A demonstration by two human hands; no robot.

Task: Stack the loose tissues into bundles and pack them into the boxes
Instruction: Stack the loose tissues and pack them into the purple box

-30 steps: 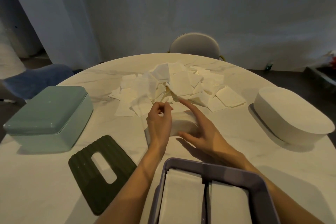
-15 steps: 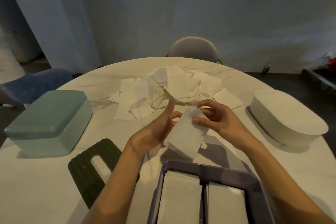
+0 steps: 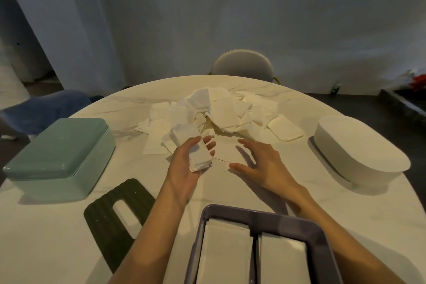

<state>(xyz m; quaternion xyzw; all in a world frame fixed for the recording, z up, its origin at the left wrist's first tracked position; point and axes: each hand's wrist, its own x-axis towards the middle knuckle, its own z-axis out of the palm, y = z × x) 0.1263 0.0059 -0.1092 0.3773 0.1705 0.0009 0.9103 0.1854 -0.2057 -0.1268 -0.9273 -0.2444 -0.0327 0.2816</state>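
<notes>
On a round pale table (image 3: 265, 193), seen from above, the left hand (image 3: 184, 168) cradled a small bundle of tissues (image 3: 196, 152), fingers loosely curled round it w/ thumb along one side. The right hand (image 3: 262, 166) hovered beside it, fingers spread, over a flat tissue (image 3: 224, 151). Behind lay the loose tissue pile (image 3: 219, 115). The sheets looked soft, v. light, likely to slide apart; best gripped across the stack's long edges. Nearest the viewer, an open purple box (image 3: 260, 217) held two neat stacks. A green box (image 3: 60, 154) at left and a white box (image 3: 359, 157) at right were closed, contents hidden. A dark slotted lid (image 3: 119, 219) lay flat.
</notes>
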